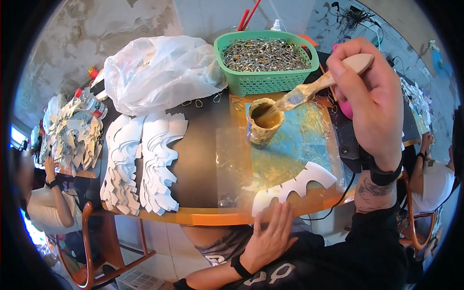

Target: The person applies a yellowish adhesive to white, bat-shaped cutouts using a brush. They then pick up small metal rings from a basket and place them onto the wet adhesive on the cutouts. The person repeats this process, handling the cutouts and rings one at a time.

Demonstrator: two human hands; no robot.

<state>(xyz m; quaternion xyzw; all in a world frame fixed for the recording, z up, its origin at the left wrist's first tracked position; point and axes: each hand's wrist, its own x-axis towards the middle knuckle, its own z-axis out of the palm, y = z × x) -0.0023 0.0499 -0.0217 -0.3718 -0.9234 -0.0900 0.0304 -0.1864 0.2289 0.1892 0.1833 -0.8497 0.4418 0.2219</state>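
My right hand (369, 92) grips a paintbrush (309, 92) by its wooden handle. The bristles dip into the mouth of a small glue-crusted pot (265, 133) holding amber liquid. My left hand (273, 237) lies with fingers stretched out at the table's near edge. Its fingertips touch the lower edge of a white curved piece with scalloped cutouts (295, 187). That piece lies on a glue-smeared sheet (290, 157) covering part of the table. Two overlapping rows of similar white pieces, a left row (121, 164) and a right row (159, 162), lie to the left.
A green plastic basket (268, 81) full of metal rings stands at the back beside a translucent plastic bag (159, 72). Loose rings (217, 98) lie nearby. On the far left is a heap of cut pieces (72, 137). Other people sit at left (58, 208) and right (435, 179).
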